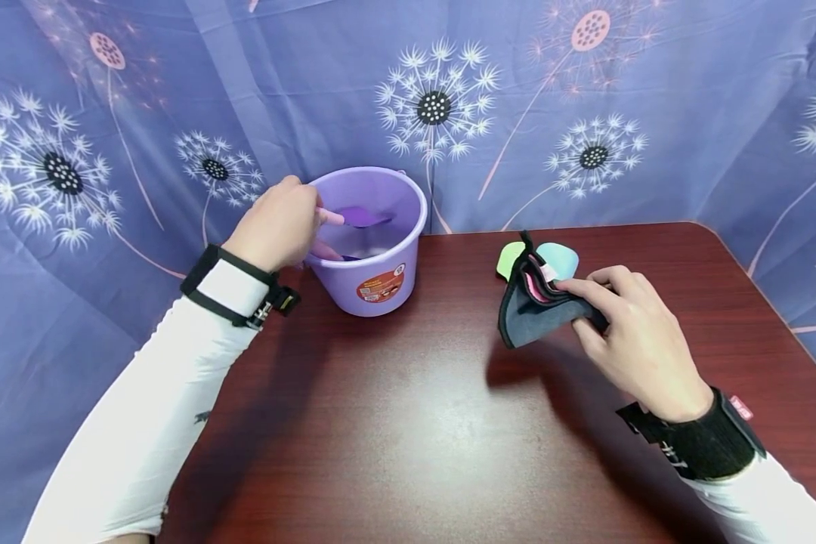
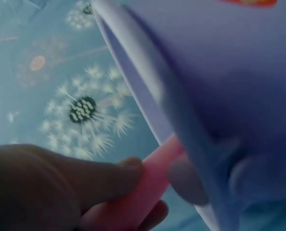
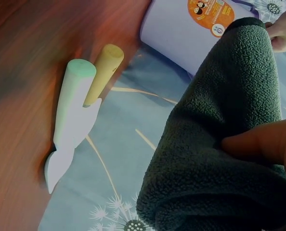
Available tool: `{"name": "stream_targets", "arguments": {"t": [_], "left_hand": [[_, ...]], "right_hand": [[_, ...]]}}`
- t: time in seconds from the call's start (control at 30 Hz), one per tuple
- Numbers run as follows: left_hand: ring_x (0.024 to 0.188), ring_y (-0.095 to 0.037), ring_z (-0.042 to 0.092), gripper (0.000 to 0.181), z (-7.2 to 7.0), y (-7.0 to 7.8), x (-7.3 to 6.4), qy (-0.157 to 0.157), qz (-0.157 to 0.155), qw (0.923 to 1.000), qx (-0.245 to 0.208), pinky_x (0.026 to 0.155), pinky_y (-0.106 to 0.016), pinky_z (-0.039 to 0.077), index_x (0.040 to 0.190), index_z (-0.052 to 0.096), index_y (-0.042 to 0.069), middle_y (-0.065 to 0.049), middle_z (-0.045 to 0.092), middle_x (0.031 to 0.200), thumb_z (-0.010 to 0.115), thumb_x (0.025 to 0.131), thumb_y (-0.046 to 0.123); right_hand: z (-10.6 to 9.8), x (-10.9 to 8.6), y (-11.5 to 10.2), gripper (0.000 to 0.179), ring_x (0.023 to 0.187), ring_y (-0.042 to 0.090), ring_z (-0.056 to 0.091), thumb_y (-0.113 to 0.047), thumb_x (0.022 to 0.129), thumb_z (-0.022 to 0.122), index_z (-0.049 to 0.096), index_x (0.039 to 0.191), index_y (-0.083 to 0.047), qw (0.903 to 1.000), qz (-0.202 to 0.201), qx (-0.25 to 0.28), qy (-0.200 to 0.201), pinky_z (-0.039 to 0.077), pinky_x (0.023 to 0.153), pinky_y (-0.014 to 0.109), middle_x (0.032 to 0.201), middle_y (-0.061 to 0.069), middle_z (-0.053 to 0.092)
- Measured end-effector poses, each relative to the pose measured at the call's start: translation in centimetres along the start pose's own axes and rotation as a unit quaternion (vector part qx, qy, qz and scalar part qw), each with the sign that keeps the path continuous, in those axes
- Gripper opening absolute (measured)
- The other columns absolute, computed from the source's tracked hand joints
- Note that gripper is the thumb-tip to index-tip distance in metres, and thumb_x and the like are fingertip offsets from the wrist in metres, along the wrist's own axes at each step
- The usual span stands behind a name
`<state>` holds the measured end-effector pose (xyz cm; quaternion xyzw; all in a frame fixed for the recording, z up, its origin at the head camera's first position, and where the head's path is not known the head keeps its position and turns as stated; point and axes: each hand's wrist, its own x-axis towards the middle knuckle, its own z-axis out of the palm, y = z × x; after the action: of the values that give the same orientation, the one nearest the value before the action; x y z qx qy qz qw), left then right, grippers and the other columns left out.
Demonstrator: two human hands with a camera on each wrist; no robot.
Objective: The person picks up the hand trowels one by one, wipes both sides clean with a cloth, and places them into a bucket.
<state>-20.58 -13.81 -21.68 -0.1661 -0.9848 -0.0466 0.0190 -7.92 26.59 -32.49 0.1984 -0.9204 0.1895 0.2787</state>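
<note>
At the left rim of the purple bucket (image 1: 336,283), my left hand (image 1: 275,223) grips a pink handle (image 2: 133,192). In the left wrist view the handle slants in over the rim, and a flat purple blade (image 1: 363,217) shows inside the bucket. Lower inside, another pinkish end (image 1: 325,251) can be seen. My right hand (image 1: 635,340) pinches a folded dark grey fleece cloth (image 1: 540,317) with black edging, held up over the table. Just behind the cloth are two small flat-bladed tools, one with a green handle (image 3: 73,101), one with a yellow handle (image 3: 104,70).
A dark red-brown wooden table (image 1: 435,453) carries the bucket near its back edge. Behind it hangs a blue curtain (image 1: 340,75) printed with dandelions. An orange label (image 1: 381,284) is stuck on the bucket's front.
</note>
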Motion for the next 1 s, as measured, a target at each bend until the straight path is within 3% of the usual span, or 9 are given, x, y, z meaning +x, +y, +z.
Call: {"name": "stream_targets", "arguments": {"t": [0.1, 0.3, 0.37, 0.47, 0.63, 1.0], "left_hand": [[0.104, -0.037, 0.054, 0.025, -0.3, -0.9, 1.3, -0.036, 0.001, 0.9993, 0.006, 0.092, -0.052, 0.044, 0.111, 0.068, -0.004, -0.024, 0.059, 0.111, 0.052, 0.1, 0.012], [0.103, -0.036, 0.059, 0.023, -0.1, -2.3, 2.7, -0.066, -0.003, 0.9977, 0.016, 0.088, -0.053, 0.045, 0.098, 0.073, 0.003, -0.021, 0.065, 0.111, 0.051, 0.093, 0.009], [0.1, -0.036, 0.061, 0.019, 0.0, -2.5, 2.9, -0.074, -0.01, 0.9971, 0.016, 0.085, -0.053, 0.046, 0.095, 0.074, 0.006, -0.019, 0.067, 0.109, 0.056, 0.092, 0.012], [0.099, -0.037, 0.063, 0.017, 0.3, -2.6, 3.0, -0.077, -0.018, 0.9968, 0.007, 0.085, -0.054, 0.047, 0.099, 0.075, 0.007, -0.019, 0.067, 0.11, 0.064, 0.09, 0.018], [0.101, -0.038, 0.061, 0.033, 0.6, -2.9, 3.0, -0.073, -0.017, 0.9971, -0.011, 0.089, -0.052, 0.046, 0.112, 0.071, 0.002, -0.021, 0.065, 0.116, 0.074, 0.086, 0.022], [0.101, -0.035, 0.059, 0.043, -0.1, -3.1, 2.4, -0.086, -0.014, 0.9958, -0.026, 0.088, -0.048, 0.046, 0.116, 0.068, 0.0, -0.023, 0.063, 0.119, 0.076, 0.081, 0.025]], "right_hand": [[0.0, -0.1, 0.0, 0.045, 0.088, 0.026, 0.046, -0.006, 0.078, 0.059, 0.071, 0.12, -0.014, 1.0, -0.001, 0.0, 0.0, 0.034, 0.069, 0.04, 0.105, 0.008, 0.056], [-0.1, -0.3, -0.1, 0.044, 0.088, 0.025, 0.047, -0.006, 0.078, 0.059, 0.071, 0.12, -0.015, 1.0, 0.003, -0.003, 0.0, 0.035, 0.067, 0.04, 0.106, 0.008, 0.056], [-0.1, -0.3, -0.1, 0.044, 0.088, 0.024, 0.046, -0.006, 0.078, 0.059, 0.072, 0.119, -0.015, 1.0, 0.004, -0.003, 0.0, 0.035, 0.067, 0.04, 0.106, 0.007, 0.056], [-0.1, -0.4, -0.1, 0.044, 0.088, 0.024, 0.046, -0.006, 0.078, 0.058, 0.072, 0.119, -0.015, 1.0, 0.002, -0.002, 0.0, 0.035, 0.067, 0.04, 0.106, 0.007, 0.056], [0.0, -0.5, -0.1, 0.044, 0.087, 0.023, 0.046, -0.006, 0.078, 0.058, 0.072, 0.118, -0.015, 1.0, -0.001, -0.001, 0.0, 0.035, 0.067, 0.039, 0.105, 0.006, 0.057], [-0.1, -0.5, 0.0, 0.044, 0.086, 0.023, 0.046, -0.005, 0.077, 0.059, 0.072, 0.118, -0.015, 1.0, -0.005, 0.002, 0.001, 0.034, 0.069, 0.039, 0.104, 0.007, 0.057]]}}
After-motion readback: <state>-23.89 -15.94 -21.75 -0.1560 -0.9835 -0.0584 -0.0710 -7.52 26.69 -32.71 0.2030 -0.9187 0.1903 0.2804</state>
